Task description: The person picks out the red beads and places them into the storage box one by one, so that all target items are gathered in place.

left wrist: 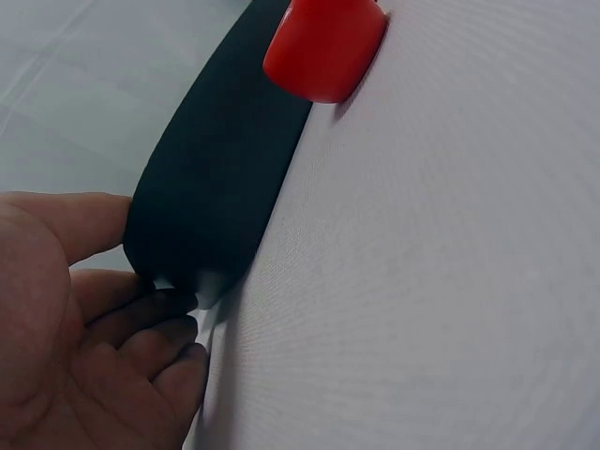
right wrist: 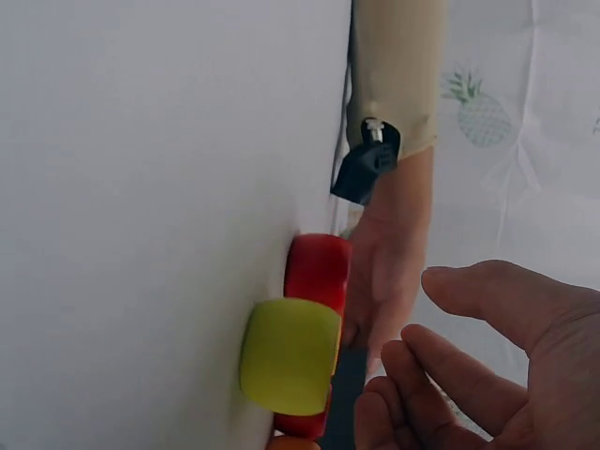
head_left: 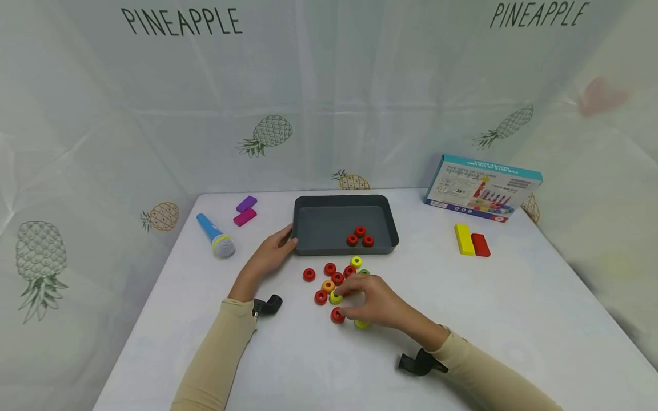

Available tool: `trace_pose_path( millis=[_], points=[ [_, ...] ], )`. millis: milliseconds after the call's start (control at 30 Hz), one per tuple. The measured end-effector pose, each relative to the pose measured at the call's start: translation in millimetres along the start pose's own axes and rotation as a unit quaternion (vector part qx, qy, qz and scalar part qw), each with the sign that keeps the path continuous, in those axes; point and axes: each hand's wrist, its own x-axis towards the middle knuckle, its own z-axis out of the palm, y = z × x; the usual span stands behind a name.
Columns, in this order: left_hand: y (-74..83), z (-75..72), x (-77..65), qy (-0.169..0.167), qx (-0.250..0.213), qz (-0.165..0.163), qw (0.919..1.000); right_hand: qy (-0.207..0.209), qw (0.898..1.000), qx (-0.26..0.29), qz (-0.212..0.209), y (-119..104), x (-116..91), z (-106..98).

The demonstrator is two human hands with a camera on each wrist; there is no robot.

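Note:
My left hand (head_left: 268,254) holds the front left corner of a dark grey tray (head_left: 329,220); in the left wrist view the thumb lies against one side of the corner and the fingers against the other. Three red beads (head_left: 360,231) sit in the tray toward its right. Over the loose beads on the table is my right hand (head_left: 379,305), thumb and fingers apart with nothing between them. Its fingertips are right by a yellow bead (head_left: 336,298) and a red bead (head_left: 337,315). The right wrist view shows a yellow-green bead (right wrist: 291,356) beside the hand.
More red beads, an orange bead (head_left: 328,285) and a green bead (head_left: 364,272) lie before the tray. At left are a blue toy microphone (head_left: 216,235) and purple and pink blocks (head_left: 245,217). A box (head_left: 483,187), a yellow block (head_left: 464,239) and a red block (head_left: 480,245) are at right.

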Motion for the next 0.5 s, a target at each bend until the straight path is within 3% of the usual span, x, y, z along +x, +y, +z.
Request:
trace_pose_path(
  millis=[500],
  points=[
    [-0.1,-0.3,0.6,-0.005,0.007,-0.005,1.0,-0.015,0.999,-0.043,0.005,2.9,-6.9,11.6]
  ],
)
